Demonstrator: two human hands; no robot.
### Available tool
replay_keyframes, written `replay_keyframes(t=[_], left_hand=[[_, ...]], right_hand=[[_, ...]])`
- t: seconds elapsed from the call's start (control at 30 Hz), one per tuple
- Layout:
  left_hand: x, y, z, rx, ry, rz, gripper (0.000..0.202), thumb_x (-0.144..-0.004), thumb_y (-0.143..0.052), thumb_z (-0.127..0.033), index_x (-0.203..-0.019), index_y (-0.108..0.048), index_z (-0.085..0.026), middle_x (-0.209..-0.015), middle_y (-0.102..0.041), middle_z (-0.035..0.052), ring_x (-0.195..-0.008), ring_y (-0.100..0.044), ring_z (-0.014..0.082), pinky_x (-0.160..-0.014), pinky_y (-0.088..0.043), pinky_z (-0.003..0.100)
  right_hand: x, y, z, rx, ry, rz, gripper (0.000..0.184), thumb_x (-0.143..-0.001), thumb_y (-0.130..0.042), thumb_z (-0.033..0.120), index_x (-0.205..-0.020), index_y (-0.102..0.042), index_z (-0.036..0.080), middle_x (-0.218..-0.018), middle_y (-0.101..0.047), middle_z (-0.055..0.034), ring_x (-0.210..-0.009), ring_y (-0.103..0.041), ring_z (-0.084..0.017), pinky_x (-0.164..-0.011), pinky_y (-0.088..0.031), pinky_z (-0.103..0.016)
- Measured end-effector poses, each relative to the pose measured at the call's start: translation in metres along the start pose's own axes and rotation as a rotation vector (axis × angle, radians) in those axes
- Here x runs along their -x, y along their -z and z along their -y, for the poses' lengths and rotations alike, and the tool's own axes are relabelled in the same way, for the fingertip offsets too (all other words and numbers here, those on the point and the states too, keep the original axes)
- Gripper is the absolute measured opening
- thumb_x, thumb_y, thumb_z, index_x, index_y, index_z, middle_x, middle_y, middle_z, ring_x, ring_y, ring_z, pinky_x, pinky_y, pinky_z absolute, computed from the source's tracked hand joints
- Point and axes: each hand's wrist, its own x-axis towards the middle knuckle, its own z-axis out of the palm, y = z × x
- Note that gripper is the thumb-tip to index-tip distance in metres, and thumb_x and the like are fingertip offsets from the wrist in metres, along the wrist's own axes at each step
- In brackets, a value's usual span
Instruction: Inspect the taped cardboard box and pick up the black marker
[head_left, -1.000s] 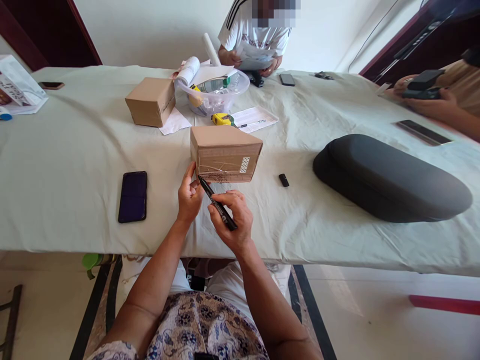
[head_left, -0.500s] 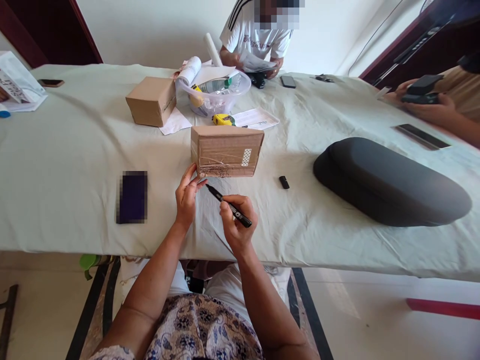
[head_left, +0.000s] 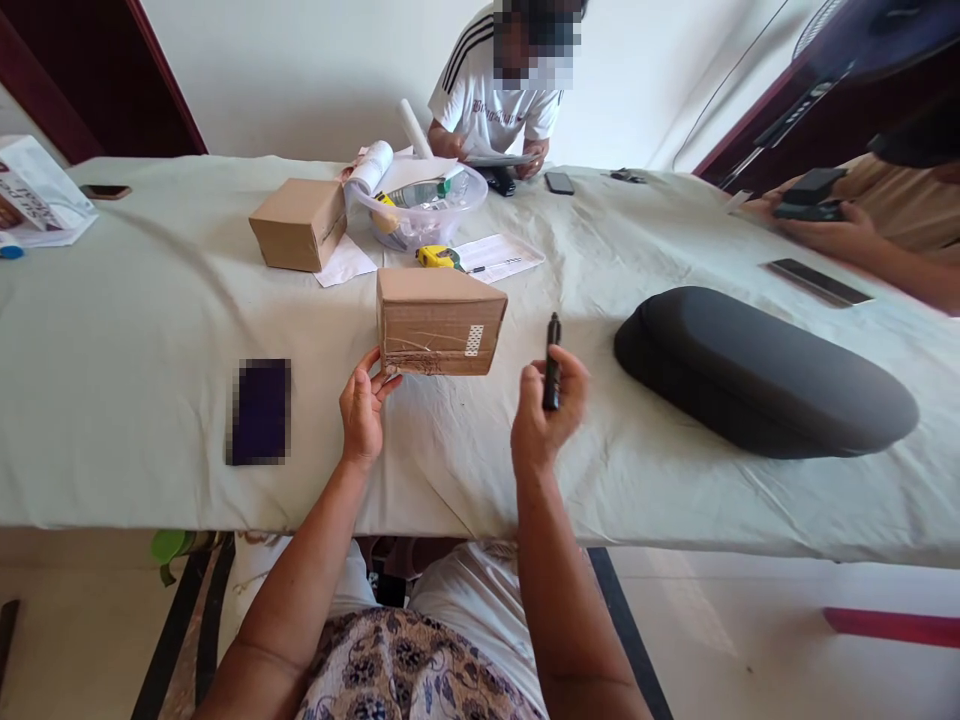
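A brown cardboard box (head_left: 439,320) stands in front of me, with dark scribbled lines low on its near face and a white patterned label at the right. My left hand (head_left: 364,405) grips its lower left corner, fingers partly hidden by the box. To the right, my right hand (head_left: 551,395) is closed around a black marker (head_left: 553,365), held nearly upright with its narrow end pointing up. The marker's small black cap is not visible; my right hand covers the spot where it lay.
A second box (head_left: 296,225), a plastic basin (head_left: 427,215) of odds and ends, and a yellow tape measure (head_left: 437,257) stand behind. A dark padded case (head_left: 757,370) lies right, a dark blue item (head_left: 260,412) left. One person sits opposite; another's hands (head_left: 840,220) hold a device.
My right hand has moved right and away from the box, turning the marker upright. My left hand stays at the box's corner. The cap has gone from sight. The view has shifted slightly.
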Motion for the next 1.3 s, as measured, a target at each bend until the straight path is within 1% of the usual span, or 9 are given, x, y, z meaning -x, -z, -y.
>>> replay_keyframes(t=[0.1,0.17,0.37,0.5,0.6,0.8,0.93,1.17,1.3], left_hand=[[-0.001,0.002,0.003,-0.012,0.05,-0.016,0.059,-0.089,-0.057,-0.067,-0.121,-0.069,-0.019,-0.129,-0.07,0.0154,-0.111,-0.072,0.0266,-0.095,-0.057,0.042],[-0.002,0.004,0.005,-0.025,0.1,-0.029,0.058,-0.088,-0.06,-0.066,-0.116,-0.07,-0.017,-0.121,-0.073,0.016,-0.109,-0.072,0.027,-0.093,-0.058,0.042],[-0.004,0.009,0.008,-0.068,0.137,-0.029,0.057,-0.086,-0.062,-0.065,-0.114,-0.072,-0.016,-0.121,-0.073,0.0168,-0.112,-0.071,0.0278,-0.09,-0.058,0.04],[-0.003,0.01,0.009,-0.078,0.125,-0.035,0.056,-0.087,-0.062,-0.063,-0.113,-0.072,-0.015,-0.117,-0.074,0.016,-0.108,-0.072,0.0255,-0.087,-0.058,0.037],[-0.004,0.011,0.009,-0.125,0.121,-0.023,0.054,-0.088,-0.06,-0.062,-0.115,-0.072,-0.016,-0.117,-0.074,0.0148,-0.11,-0.071,0.0251,-0.088,-0.057,0.037],[-0.006,0.016,0.006,-0.451,-0.007,0.026,0.055,-0.092,-0.055,-0.059,-0.123,-0.07,-0.016,-0.131,-0.07,0.0141,-0.127,-0.062,0.0276,-0.112,-0.044,0.042],[-0.007,0.018,0.004,-0.669,-0.061,0.043,0.052,-0.096,-0.048,-0.053,-0.123,-0.069,-0.014,-0.133,-0.068,0.0156,-0.129,-0.061,0.0283,-0.115,-0.042,0.042],[-0.004,0.025,-0.012,-0.826,-0.096,-0.164,0.036,-0.091,-0.057,-0.032,-0.123,-0.067,-0.018,-0.131,-0.069,0.0132,-0.127,-0.062,0.028,-0.112,-0.044,0.042],[-0.003,0.055,-0.047,-0.897,-0.199,-0.245,0.041,-0.091,-0.053,-0.034,-0.125,-0.064,-0.015,-0.13,-0.069,0.0145,-0.12,-0.065,0.0259,-0.107,-0.049,0.038]], right_hand=[[-0.011,0.006,-0.034,0.334,-0.008,0.343,0.041,-0.083,-0.066,0.047,-0.114,-0.067,0.02,-0.104,-0.067,-0.0101,-0.102,-0.062,-0.028,-0.096,-0.048,-0.05],[-0.007,0.007,-0.044,0.547,-0.052,0.473,0.041,-0.083,-0.067,0.045,-0.115,-0.07,0.02,-0.106,-0.068,-0.0131,-0.106,-0.059,-0.031,-0.097,-0.045,-0.054],[0.009,0.005,-0.038,0.788,-0.046,0.589,0.037,-0.087,-0.062,0.037,-0.118,-0.072,0.02,-0.127,-0.062,-0.0202,-0.121,-0.054,-0.038,-0.099,-0.041,-0.059],[0.01,0.003,-0.044,0.591,0.052,0.553,0.053,-0.077,-0.052,0.011,-0.128,-0.064,0.016,-0.14,-0.057,-0.0194,-0.137,-0.046,-0.036,-0.108,-0.04,-0.057],[0.011,0.0,-0.05,0.35,0.111,0.602,0.071,-0.067,-0.047,0.005,-0.137,-0.056,0.016,-0.136,-0.063,-0.0152,-0.135,-0.051,-0.031,-0.112,-0.042,-0.053],[0.018,-0.005,-0.042,0.152,0.079,0.634,0.064,-0.082,-0.06,0.024,-0.144,-0.047,0.019,-0.141,-0.061,-0.0168,-0.13,-0.058,-0.033,-0.107,-0.049,-0.054],[0.022,-0.01,-0.044,0.104,-0.027,0.617,0.051,-0.088,-0.058,0.031,-0.138,-0.053,0.022,-0.126,-0.069,-0.0145,-0.106,-0.068,-0.028,-0.092,-0.056,-0.049],[0.024,-0.014,-0.046,0.025,-0.108,0.642,0.054,-0.084,-0.06,0.033,-0.136,-0.054,0.021,-0.116,-0.07,-0.0119,-0.085,-0.069,-0.021,-0.072,-0.059,-0.038],[0.023,-0.008,-0.04,-0.023,-0.085,0.553,0.057,-0.087,-0.062,0.048,-0.137,-0.054,0.021,-0.121,-0.068,-0.0139,-0.09,-0.068,-0.023,-0.067,-0.056,-0.035]])
